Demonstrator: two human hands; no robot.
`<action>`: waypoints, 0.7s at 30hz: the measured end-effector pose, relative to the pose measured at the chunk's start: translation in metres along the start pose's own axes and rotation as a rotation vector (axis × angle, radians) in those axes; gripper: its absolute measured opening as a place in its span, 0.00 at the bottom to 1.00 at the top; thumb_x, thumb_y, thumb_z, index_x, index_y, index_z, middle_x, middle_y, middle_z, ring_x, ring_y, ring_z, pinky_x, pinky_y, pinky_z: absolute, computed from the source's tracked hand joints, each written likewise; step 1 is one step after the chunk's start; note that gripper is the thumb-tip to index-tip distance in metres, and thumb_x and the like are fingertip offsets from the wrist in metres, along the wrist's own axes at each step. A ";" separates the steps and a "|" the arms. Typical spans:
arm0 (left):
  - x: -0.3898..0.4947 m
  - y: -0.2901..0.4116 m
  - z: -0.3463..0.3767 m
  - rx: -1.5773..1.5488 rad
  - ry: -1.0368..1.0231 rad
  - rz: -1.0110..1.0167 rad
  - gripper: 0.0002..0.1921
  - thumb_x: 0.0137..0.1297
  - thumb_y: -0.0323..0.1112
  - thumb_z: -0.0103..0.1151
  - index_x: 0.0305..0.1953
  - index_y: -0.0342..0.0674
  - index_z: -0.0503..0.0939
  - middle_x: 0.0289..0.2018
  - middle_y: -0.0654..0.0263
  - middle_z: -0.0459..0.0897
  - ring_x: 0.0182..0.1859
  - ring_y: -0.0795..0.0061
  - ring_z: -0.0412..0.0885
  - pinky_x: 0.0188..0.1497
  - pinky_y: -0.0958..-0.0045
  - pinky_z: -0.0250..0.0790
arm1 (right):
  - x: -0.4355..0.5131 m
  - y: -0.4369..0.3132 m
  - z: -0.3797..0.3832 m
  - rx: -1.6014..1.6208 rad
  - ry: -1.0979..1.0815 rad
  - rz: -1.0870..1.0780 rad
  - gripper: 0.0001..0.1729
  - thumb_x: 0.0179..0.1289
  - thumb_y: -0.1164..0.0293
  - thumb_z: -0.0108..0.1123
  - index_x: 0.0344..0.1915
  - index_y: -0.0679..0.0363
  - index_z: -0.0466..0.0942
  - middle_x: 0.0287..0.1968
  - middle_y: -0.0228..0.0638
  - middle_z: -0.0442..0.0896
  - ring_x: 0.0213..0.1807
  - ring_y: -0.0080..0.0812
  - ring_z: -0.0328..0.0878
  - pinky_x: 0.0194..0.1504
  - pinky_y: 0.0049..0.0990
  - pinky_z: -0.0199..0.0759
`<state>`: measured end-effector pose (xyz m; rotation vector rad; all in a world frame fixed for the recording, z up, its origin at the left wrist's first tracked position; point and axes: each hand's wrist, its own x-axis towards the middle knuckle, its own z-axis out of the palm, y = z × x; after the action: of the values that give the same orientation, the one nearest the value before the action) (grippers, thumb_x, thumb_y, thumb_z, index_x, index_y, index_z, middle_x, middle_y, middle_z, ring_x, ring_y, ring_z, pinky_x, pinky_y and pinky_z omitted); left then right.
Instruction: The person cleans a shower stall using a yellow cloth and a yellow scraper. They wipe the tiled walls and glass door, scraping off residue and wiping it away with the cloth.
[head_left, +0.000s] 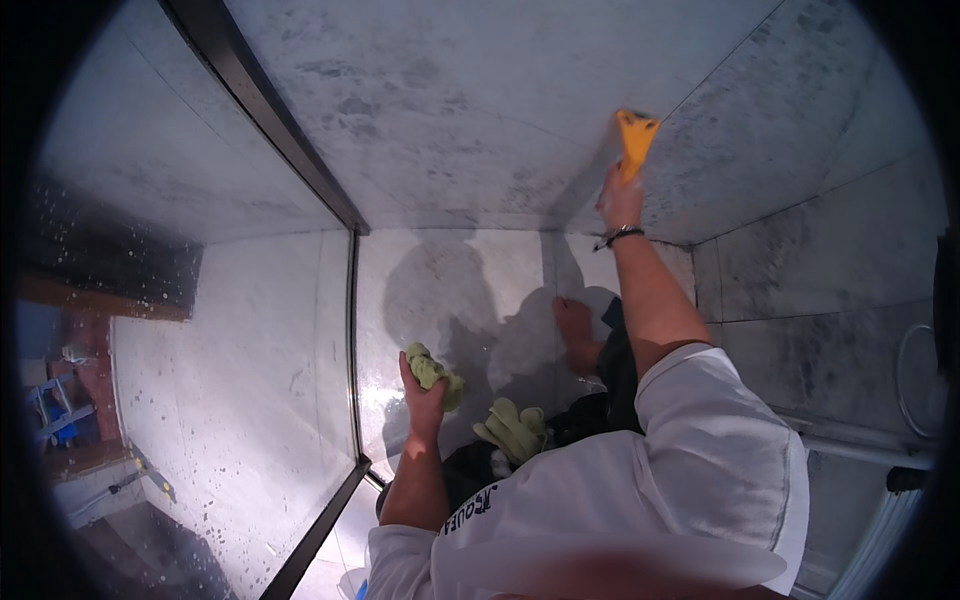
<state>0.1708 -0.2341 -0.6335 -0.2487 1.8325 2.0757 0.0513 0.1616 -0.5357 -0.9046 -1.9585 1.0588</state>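
My right hand (621, 196) reaches up and forward, closed around the handle of a yellow plastic scraper (637, 142). The scraper's wide dark-edged head lies at or very near the grey-veined stone wall (465, 112), beside a tile joint; whether it touches, I cannot tell. My left hand (426, 405), held low over the floor, grips a bunched light-green cloth (427, 371). Another light-green cloth (514, 429), or possibly a glove, hangs at my waist.
On the left a glass shower panel (262, 390) stands in a dark metal frame (354, 337), with droplets on it. My bare foot (576, 330) is on the wet, pale floor (517, 255). A white rail (862, 448) and a curved hose (904, 382) are at right.
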 end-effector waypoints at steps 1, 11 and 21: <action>-0.001 0.002 -0.001 0.016 0.005 0.003 0.41 0.46 0.22 0.52 0.63 0.37 0.43 0.45 0.60 0.68 0.44 0.71 0.69 0.47 0.73 0.64 | -0.014 0.009 0.006 -0.008 0.009 -0.052 0.09 0.60 0.66 0.46 0.35 0.60 0.64 0.17 0.31 0.66 0.12 0.24 0.65 0.12 0.25 0.61; -0.003 0.008 0.003 -0.086 -0.066 -0.010 0.41 0.47 0.21 0.50 0.63 0.37 0.42 0.44 0.60 0.67 0.44 0.72 0.68 0.46 0.74 0.64 | 0.087 -0.114 -0.055 0.066 -0.004 -0.324 0.11 0.61 0.64 0.46 0.34 0.62 0.67 0.16 0.31 0.69 0.15 0.26 0.68 0.17 0.25 0.64; 0.000 -0.006 -0.007 0.006 -0.030 0.010 0.42 0.46 0.19 0.50 0.63 0.37 0.41 0.43 0.60 0.68 0.43 0.72 0.69 0.46 0.73 0.65 | -0.078 0.098 0.045 0.026 -0.162 0.395 0.15 0.58 0.63 0.49 0.39 0.63 0.66 0.23 0.37 0.71 0.22 0.33 0.70 0.25 0.30 0.65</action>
<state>0.1725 -0.2400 -0.6397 -0.2066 1.8253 2.0692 0.0757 0.1208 -0.6604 -1.2602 -1.9341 1.4146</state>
